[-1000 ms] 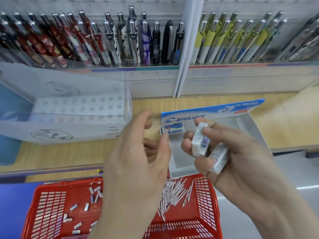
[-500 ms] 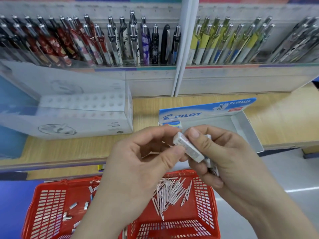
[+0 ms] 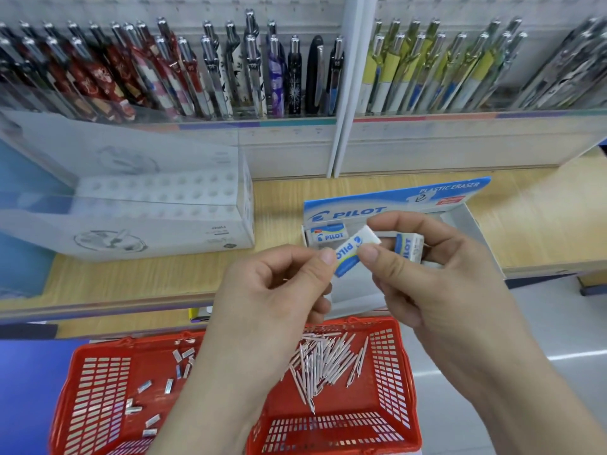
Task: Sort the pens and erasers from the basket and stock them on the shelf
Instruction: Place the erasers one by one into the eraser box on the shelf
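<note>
A white and blue Pilot eraser (image 3: 351, 252) is pinched between the thumbs and fingers of both hands, above the shelf's front edge. My left hand (image 3: 276, 290) holds its lower end, my right hand (image 3: 427, 274) its upper end. A second eraser (image 3: 409, 246) sits further back in my right hand's fingers. One eraser (image 3: 326, 234) stands in the open Pilot eraser box (image 3: 460, 221) on the wooden shelf. Below, the red basket (image 3: 391, 382) holds several pink pens (image 3: 325, 359) and several small erasers (image 3: 147, 402).
A white Deli pen display box (image 3: 157, 218) with rows of holes stands at the left on the wooden shelf (image 3: 542, 218). Racks of upright pens (image 3: 230, 77) fill the back wall, split by a white divider (image 3: 348, 93). Grey floor lies at the right.
My left hand came in and took hold of the eraser that my right hand was holding; the eraser has turned so its printed face shows.
</note>
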